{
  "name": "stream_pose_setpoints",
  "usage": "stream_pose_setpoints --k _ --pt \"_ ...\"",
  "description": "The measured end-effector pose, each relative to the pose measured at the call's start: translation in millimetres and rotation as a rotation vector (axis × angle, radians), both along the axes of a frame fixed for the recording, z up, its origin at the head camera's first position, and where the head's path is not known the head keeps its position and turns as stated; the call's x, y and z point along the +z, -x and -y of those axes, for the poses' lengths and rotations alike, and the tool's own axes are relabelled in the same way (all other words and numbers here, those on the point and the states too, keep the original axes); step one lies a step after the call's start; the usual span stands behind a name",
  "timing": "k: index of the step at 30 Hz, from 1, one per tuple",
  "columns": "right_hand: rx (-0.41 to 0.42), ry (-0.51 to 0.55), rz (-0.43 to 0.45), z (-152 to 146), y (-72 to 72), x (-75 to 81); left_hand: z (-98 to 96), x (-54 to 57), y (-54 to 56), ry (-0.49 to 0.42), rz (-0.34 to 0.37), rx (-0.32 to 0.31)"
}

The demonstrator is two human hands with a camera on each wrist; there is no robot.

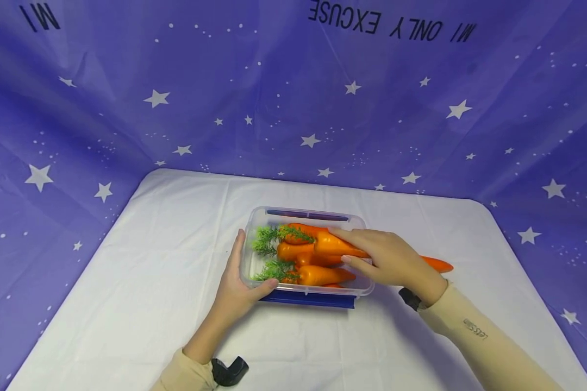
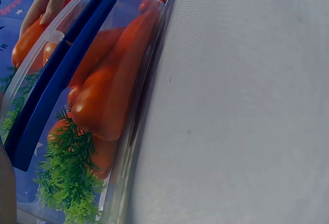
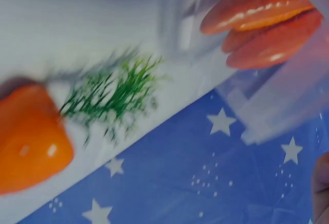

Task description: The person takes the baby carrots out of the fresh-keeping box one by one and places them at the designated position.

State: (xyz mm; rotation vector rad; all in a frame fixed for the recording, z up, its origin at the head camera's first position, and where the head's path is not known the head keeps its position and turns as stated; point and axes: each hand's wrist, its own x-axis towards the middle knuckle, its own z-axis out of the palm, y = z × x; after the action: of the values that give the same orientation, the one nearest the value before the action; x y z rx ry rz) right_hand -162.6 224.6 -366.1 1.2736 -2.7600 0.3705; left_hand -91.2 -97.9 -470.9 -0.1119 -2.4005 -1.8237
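Observation:
A clear plastic container (image 1: 362,222) with blue clip flaps holds several orange toy carrots with feathery green tops. My left hand (image 1: 237,290) grips its near left corner, fingers along the outer left wall and thumb at the front rim. Over the right end of the box, my right hand (image 1: 386,258) holds a carrot (image 1: 339,244) lying on top of the others, thumb and fingers on either side of its narrow end. In the left wrist view, carrots (image 2: 103,100) show through the container's side wall.
Another carrot (image 1: 437,264) lies on the white tablecloth (image 1: 166,260) to the right, partly hidden by my right arm; its green top (image 3: 118,90) shows in the right wrist view. A purple star-patterned curtain (image 1: 274,108) surrounds the table's back and sides.

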Motion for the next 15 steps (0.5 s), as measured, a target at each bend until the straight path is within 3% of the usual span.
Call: stream_pose_setpoints --k 6,15 --pt "-0.033 0.008 -0.082 -24.2 -5.8 3.3 0.9 -1.2 -0.4 0.006 0.0 0.009" --pt "-0.219 0.048 -0.131 -66.2 -12.7 1.3 0.4 -0.7 -0.9 -0.006 -0.007 0.001"
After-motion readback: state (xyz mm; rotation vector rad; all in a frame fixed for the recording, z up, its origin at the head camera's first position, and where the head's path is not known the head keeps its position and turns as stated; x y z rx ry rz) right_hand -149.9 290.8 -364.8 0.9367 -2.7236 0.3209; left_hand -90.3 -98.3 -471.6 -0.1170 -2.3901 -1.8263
